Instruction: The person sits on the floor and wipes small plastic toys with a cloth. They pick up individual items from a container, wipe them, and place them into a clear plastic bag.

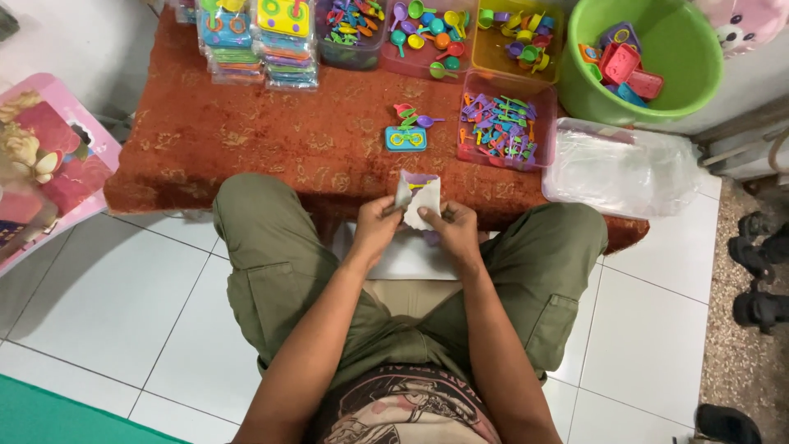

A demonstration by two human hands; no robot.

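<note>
I sit cross-legged on white floor tiles, facing an orange-brown rug (246,140). My left hand (376,226) and my right hand (450,228) together hold a small clear plastic bag (419,196) upright between my knees, with something purple showing at its top. Just beyond it on the rug lie a blue toy plate (406,139) and a few loose toy spoons (411,117). A stack of white sheets (407,259) rests on the floor under my hands.
Clear trays of colourful plastic toy utensils (501,131) and cups (518,37) line the rug's far side, beside stacked packed sets (259,41). A green basin (649,57) with toy pieces stands at the right, above a pile of clear bags (620,168). A pink table (49,164) sits at the left.
</note>
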